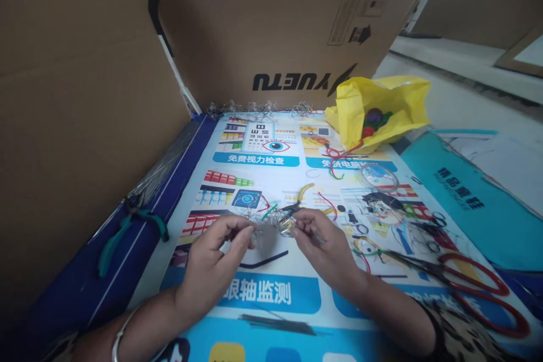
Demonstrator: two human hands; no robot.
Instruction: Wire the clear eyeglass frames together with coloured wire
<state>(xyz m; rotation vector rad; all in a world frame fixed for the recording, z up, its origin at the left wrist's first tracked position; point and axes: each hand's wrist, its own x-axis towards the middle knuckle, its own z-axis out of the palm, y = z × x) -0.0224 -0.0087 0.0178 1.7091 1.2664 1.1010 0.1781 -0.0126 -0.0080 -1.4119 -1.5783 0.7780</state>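
Wire piece [287,227], just below frame centre, is pinched at the right hand's [328,246] fingertips, left of that hand; whether the left hand's [216,254] bunched fingers grip a strand cannot be told.

Reads "YUETU", upside down, on the cardboard box [271,22], near a black arrow [360,34]. Shows "免费视力检查" on the printed sheet [267,178], below an eye chart [259,138] of E signs; also "免费电脑验", with a blurred end, and, lower, "眼轴监测". Says "精品童鞋" on the teal sheet [462,229], above illegible smaller lettering.
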